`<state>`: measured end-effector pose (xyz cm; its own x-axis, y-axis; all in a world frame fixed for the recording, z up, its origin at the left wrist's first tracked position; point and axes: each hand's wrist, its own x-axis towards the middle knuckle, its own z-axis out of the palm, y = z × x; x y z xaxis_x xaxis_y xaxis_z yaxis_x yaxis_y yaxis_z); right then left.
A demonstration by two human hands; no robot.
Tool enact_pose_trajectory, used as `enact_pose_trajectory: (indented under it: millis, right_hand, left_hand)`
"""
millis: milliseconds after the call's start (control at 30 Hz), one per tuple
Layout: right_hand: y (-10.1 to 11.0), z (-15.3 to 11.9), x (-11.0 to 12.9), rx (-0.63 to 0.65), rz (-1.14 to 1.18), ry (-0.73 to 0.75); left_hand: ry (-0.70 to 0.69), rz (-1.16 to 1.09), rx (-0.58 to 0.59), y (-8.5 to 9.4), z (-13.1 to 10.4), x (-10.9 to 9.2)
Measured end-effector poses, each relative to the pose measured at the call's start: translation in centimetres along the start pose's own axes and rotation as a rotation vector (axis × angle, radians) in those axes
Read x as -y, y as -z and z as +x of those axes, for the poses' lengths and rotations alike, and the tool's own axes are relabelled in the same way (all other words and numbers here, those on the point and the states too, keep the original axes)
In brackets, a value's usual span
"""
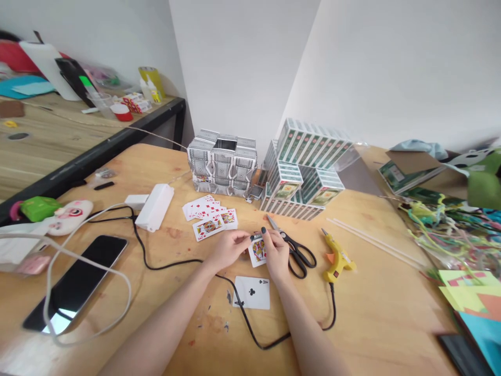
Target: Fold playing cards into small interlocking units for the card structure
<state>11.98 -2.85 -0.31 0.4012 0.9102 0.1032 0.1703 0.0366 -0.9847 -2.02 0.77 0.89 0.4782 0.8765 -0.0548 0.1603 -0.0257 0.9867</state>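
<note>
Both hands meet at the middle of the table over a face card [258, 251]. My left hand [230, 249] pinches its upper left edge, fingers closed. My right hand [276, 253] holds its upper right side between thumb and fingers. Just below lies an ace of clubs [256, 292], face up. Black-handled scissors [299, 253] rest right beside my right hand. Red-suited cards [207, 228] are spread beyond my left hand. Behind them stands a structure made of cards [223, 164].
Stacked green-and-white card boxes [289, 185] stand behind the scissors. A yellow glue gun [337, 261] lies at the right, its black cable [250, 326] looping below the hands. A phone [78, 282], white cable and white adapter [155, 208] lie left; coloured craft material [462, 230] lies far right.
</note>
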Motion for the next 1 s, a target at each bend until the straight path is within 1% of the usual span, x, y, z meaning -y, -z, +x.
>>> enact_pose_trajectory:
  millis: [200, 367, 433, 567, 633, 700, 767, 800, 833, 900, 967, 1000]
  right_hand:
    - [0.1, 0.1, -0.4, -0.008, 0.097, -0.083]
    - [0.4, 0.2, -0.6, -0.027, 0.189, -0.166]
    - [0.6, 0.4, -0.5, -0.027, 0.161, -0.143]
    - [0.5, 0.2, 0.1, 0.069, 0.034, -0.015]
    - [0.3, 0.1, 0.2, 0.107, 0.000, 0.019]
    - [0.3, 0.0, 0.1, 0.126, -0.001, 0.005]
    - [0.3, 0.0, -0.1, 0.141, 0.020, -0.053]
    - [0.4, 0.1, -0.2, 0.153, 0.029, -0.090]
    - [0.5, 0.2, -0.3, 0.177, 0.029, -0.123]
    - [0.8, 0.5, -0.2, 0.278, -0.017, -0.145]
    - [1.2, 0.7, 0.2, 0.457, -0.137, -0.089]
    - [1.4, 0.7, 0.5, 0.551, -0.217, -0.033]
  left_hand:
    - [0.104, -0.146, 0.109, 0.5, 0.3, 0.2]
    - [0.095, -0.193, 0.161, 0.4, 0.0, 0.1]
    - [0.093, -0.209, 0.147, 0.3, -0.2, -0.2]
    - [0.086, -0.220, 0.096, 0.0, -0.3, -0.8]
    - [0.075, -0.167, 0.058, -0.1, -0.1, -0.8]
    - [0.052, -0.118, -0.019, 0.0, 0.3, -0.5]
    - [0.021, -0.142, -0.143, 0.4, 0.9, 0.1]
    - [0.023, -0.182, -0.223, 0.7, 1.2, 0.4]
    - [0.027, -0.234, -0.279, 1.0, 1.5, 0.7]
    - [0.017, -0.336, -0.373, 1.5, 2.0, 1.1]
    - [0.013, -0.418, -0.406, 1.7, 2.3, 1.4]
    - [0.014, -0.441, -0.411, 1.7, 2.4, 1.5]
